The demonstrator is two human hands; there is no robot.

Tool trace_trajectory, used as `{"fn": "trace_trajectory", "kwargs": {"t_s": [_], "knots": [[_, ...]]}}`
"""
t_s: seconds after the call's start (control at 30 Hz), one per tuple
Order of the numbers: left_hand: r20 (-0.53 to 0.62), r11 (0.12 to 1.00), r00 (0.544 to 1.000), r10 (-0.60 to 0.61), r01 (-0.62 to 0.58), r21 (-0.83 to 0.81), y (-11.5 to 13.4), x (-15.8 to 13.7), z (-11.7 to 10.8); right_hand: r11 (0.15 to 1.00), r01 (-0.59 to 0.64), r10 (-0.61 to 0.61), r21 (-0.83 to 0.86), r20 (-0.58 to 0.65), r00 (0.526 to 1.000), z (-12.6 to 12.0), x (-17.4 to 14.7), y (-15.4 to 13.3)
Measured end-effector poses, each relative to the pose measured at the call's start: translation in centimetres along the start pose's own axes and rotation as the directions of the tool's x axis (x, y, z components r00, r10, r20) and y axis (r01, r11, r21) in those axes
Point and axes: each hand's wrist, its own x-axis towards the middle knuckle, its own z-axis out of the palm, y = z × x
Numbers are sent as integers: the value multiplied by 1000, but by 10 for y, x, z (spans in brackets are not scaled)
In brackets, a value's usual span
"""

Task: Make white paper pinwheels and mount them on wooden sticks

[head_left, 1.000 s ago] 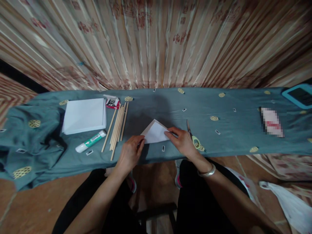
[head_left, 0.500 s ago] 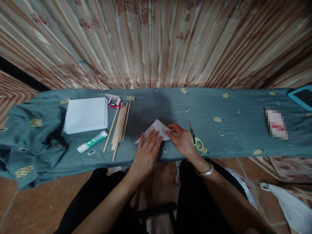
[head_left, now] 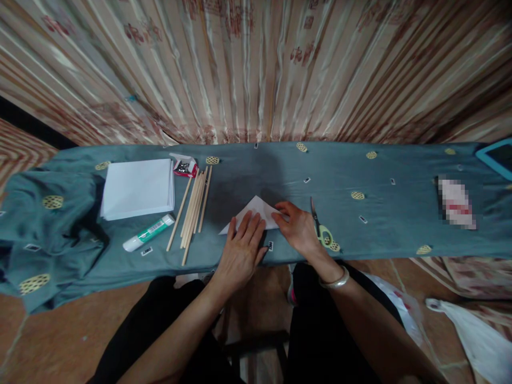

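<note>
A white sheet of paper [head_left: 257, 205], folded into a triangle, lies on the cloth with its peak pointing away from me. My left hand [head_left: 242, 250] rests flat across its lower left part, fingers stretched and slightly apart. At the right corner, my right hand [head_left: 296, 226] pinches the paper between thumb and fingers; the fingertips partly cover that corner. Just right of this hand lie scissors [head_left: 325, 236] with green handles, blades pointing away. The triangle's lower edge is mostly hidden under my hands.
Left of the paper are several wooden sticks [head_left: 193, 208], a glue stick [head_left: 148, 233], a stack of white paper [head_left: 138, 186] and a small open red-and-white box [head_left: 186, 165] of metal bits. A pixelated item [head_left: 456, 202] and a blue-framed device [head_left: 498, 160] lie far right on the green cloth [head_left: 384, 224].
My left thumb has spread out toward the right, away from the other fingers. The paper and my right hand stay nearly in place; the view has shifted slightly.
</note>
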Motion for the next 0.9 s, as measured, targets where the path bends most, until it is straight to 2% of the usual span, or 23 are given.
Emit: {"fn": "trace_trajectory", "kwargs": {"t_s": [0.37, 0.67, 0.9], "knots": [[12, 1000, 1000, -17, 17, 4, 0, 2, -1, 999, -37, 38, -26, 48, 998, -4, 2, -5], [32, 999, 999, -29, 29, 16, 0, 2, 0, 998, -24, 27, -53, 63, 998, -3, 3, -5], [46, 999, 998, -39, 39, 20, 1, 3, -1, 991, 4, 5, -137, 60, 998, -2, 2, -5]]}}
